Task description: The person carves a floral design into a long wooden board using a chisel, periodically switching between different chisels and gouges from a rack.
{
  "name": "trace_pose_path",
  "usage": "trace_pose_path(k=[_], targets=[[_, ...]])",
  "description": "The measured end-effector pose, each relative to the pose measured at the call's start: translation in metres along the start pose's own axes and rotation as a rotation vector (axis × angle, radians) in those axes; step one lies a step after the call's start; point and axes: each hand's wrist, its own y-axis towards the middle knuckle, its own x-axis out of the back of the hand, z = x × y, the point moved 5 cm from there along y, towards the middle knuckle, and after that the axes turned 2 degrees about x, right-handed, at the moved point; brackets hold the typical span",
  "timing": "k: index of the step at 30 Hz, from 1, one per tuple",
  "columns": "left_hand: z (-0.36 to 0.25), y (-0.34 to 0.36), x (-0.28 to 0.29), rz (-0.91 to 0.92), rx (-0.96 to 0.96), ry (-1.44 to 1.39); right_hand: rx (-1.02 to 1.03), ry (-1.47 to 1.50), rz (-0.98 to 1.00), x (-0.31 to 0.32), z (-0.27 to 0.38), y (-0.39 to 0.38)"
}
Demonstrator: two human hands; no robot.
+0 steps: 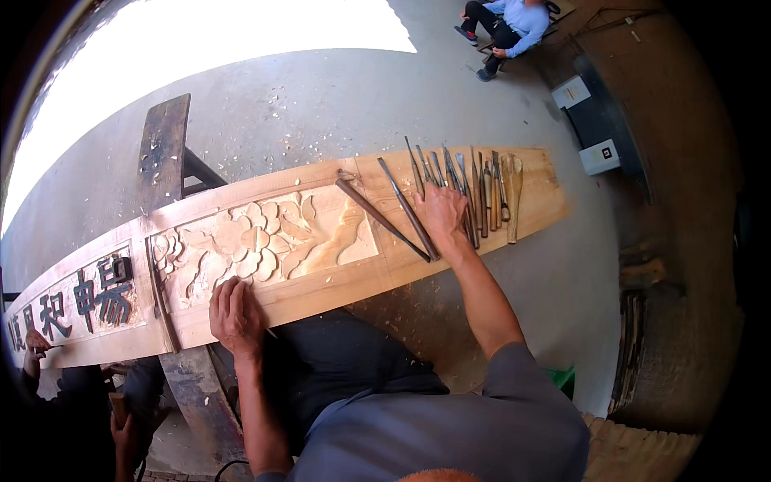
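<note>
A long pale wooden board lies across in front of me, with a carved flower panel in its middle. My left hand rests on the board's near edge below the panel, fingers bent and slightly apart, with no tool visible in them. My right hand reaches into a row of carving chisels towards the board's right end. Its fingers close round a chisel whose handle is hidden under the hand. Left of it lie a long chisel and a slim wooden-handled tool.
Dark raised characters fill the board's left part, near a co-worker's hand. A wooden-handled tool crosses the board. A bench stands beyond it. Wood chips litter the floor. A seated person is far off, near a dark box.
</note>
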Motion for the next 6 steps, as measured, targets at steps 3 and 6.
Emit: trace_pose_path(k=[3, 6], targets=[[-0.001, 0.001, 0.003, 0.003, 0.004, -0.022, -0.05, 0.016, 0.04, -0.013, -0.01, 0.007], [0.001, -0.001, -0.001, -0.021, -0.006, -0.017, 0.009, -0.056, 0.061, 0.001, -0.011, 0.007]])
